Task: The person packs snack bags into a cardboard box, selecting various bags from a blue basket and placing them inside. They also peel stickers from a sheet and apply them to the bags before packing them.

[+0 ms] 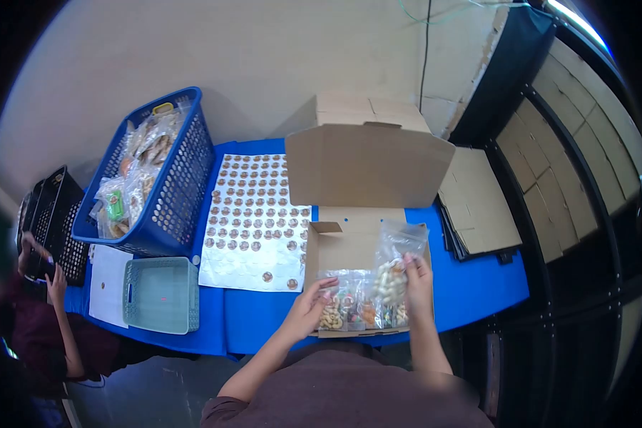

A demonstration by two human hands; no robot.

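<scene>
Gripping the clear bag [389,284] between closed fingers of the right hand [418,284], above the near right part of the open box [349,251]. Holding the left hand [309,308] half-curled at the packets [348,311] in the box's near part; cannot tell whether pinching one. Probably at the step of packing; seems to call next for lowering the bag without catching the box's right edge. Having bare floor in the box's far part, open blue cloth [474,289] to its right, but a raised lid [367,167] behind.
</scene>
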